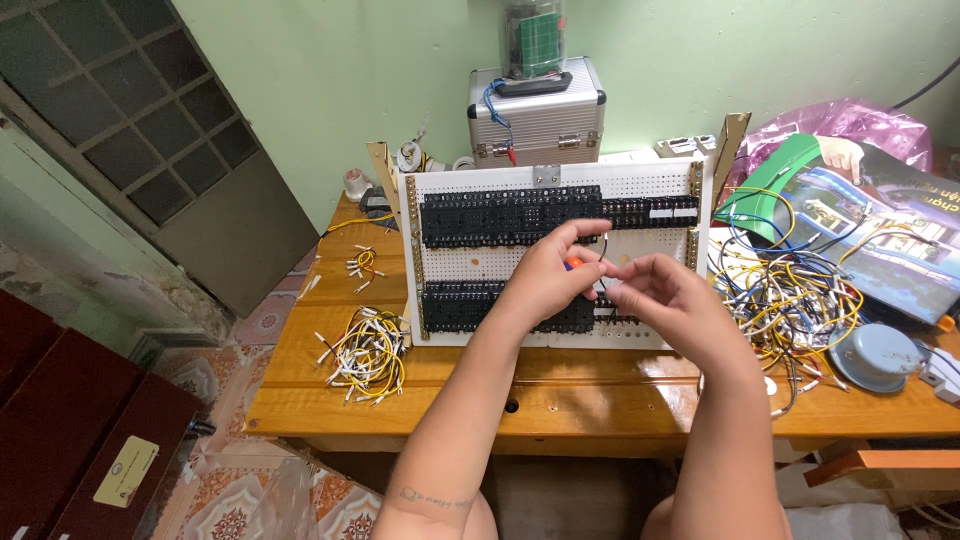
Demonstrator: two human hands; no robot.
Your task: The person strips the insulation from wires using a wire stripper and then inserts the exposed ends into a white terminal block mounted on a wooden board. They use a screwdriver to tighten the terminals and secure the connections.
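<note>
**Both hands up at the wiring board**

While we've got both hands raised in front of the white perforated board, the thing between them is a thin dark wire, running down from the board's middle to our fingertips. Our left hand is curled with thumb and forefinger stretched toward the board, and there's a small orange tool tucked in its fist; only a bit of it shows, so we can't tell what kind. Our right hand has its fingers pinched narrow on the lower end of that wire, just beside the left thumb.

Behind the hands, the board stands upright on the wooden table, with black terminal blocks in a row across the top and another row lower down, mostly covered by our hands.

Left of the board, we've got a bundle of short yellow and white jumper wires, and a smaller bunch further back. On the right, there's a big tangle of wires, a round grey lid-like disc and a glossy magazine. A small metal case sits behind the board against the green wall.
</note>
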